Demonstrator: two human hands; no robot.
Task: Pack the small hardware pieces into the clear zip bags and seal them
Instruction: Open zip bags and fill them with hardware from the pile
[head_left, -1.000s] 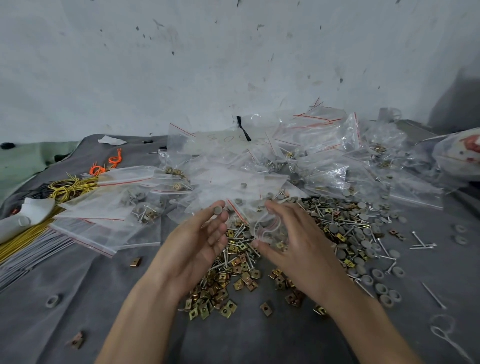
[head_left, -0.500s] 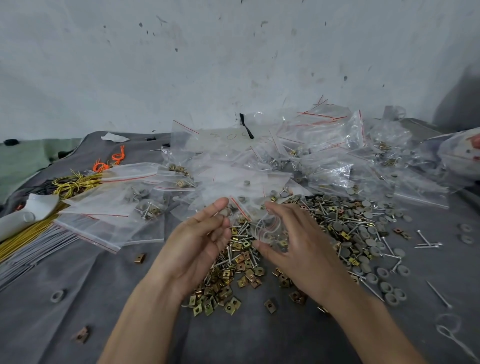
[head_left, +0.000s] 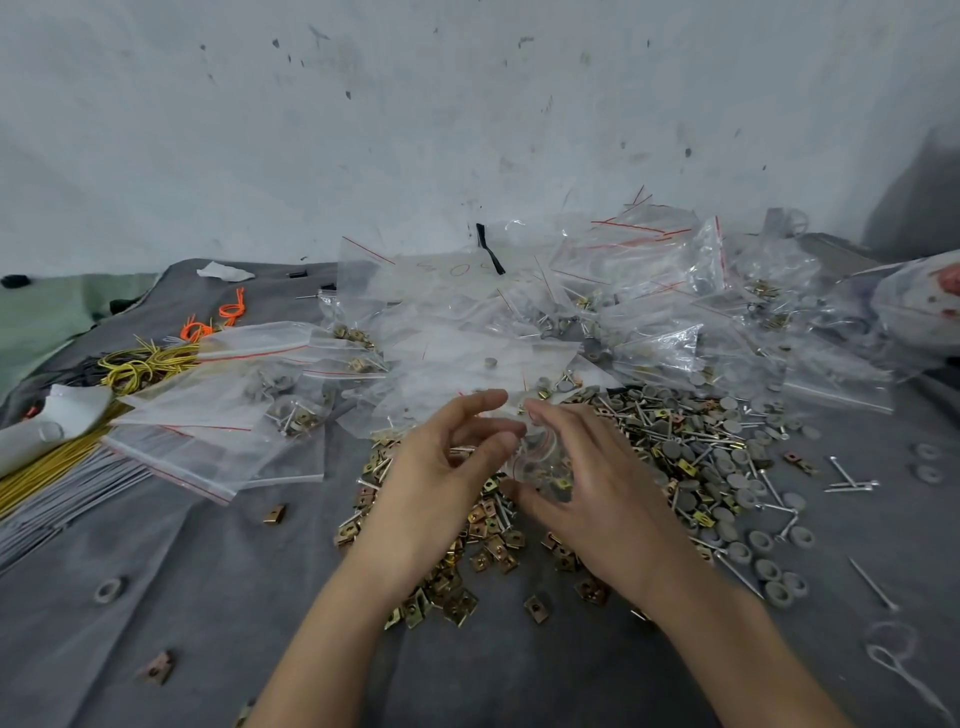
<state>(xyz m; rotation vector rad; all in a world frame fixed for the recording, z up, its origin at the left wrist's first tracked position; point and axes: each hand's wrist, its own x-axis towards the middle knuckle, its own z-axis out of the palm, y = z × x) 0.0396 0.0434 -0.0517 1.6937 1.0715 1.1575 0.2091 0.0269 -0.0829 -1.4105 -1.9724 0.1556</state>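
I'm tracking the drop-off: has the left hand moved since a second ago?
Yes. The left hand has shifted right, away from the lone brass clip on the cloth, toward the bag the right hand holds.

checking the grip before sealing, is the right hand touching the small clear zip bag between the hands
Touching. Head view: the right hand curls round the small clear zip bag, thumb below, fingertips at its top.
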